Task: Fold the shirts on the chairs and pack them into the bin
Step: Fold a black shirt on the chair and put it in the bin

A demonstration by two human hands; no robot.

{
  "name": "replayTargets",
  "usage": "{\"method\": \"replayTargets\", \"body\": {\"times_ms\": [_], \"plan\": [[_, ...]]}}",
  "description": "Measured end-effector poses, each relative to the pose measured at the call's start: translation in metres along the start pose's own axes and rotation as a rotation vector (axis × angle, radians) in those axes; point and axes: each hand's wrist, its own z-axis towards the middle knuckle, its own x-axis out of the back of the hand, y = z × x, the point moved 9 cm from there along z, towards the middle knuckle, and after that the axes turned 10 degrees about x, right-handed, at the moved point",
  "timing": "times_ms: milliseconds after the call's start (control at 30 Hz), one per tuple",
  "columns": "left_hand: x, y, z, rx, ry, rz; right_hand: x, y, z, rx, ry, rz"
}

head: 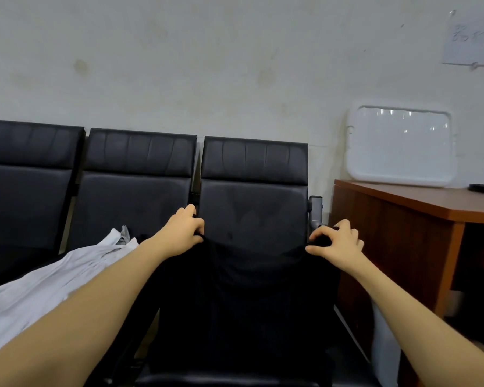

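Both hands out front, each pinching a top corner of the black shirt (235, 297): left hand (180, 233) has fingers curled round the fabric at the upper left edge, right hand (337, 243) has thumb and fingers bunching it at the upper right. Shirt hangs stretched between them, draped down over the rightmost chair (253, 191), covering the seat and the lower part of the backrest; no print or label readable on it, too dark. White shirt (48, 283) lies crumpled on the middle chair (134, 188), just left of the left forearm, with a grey tag-like bit at its collar end, illegible. Third black chair (25, 174) at far left, same row, all against the wall (207, 65). Metal armrest post (315, 210) just beside the right hand. Right of the chairs: wooden desk (419, 208) with a white plastic bin lid or tray (401, 146) leaning upright on the wall. Paper sheet (471, 37) pinned top right has handwriting, blurred, can't read it.
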Motion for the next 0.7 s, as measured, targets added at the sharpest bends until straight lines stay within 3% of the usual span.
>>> {"method": "replayTargets", "body": {"times_ms": [200,300,367,633,700], "plan": [[-0.008,-0.037,-0.005,0.319,0.165,-0.436,-0.01,0.006,-0.004,0.013,-0.111,-0.011],[-0.012,-0.049,-0.009,0.416,0.222,-0.524,-0.016,0.009,-0.008,0.028,-0.16,0.001],[-0.014,-0.052,-0.012,0.45,0.25,-0.526,-0.015,0.01,-0.008,0.046,-0.1,0.02],[-0.007,-0.036,-0.015,0.263,0.292,-0.459,0.012,0.007,-0.01,-0.004,0.3,-0.014],[-0.002,-0.031,-0.016,0.21,0.301,-0.436,0.015,0.0,-0.009,0.038,0.333,-0.031]]}}
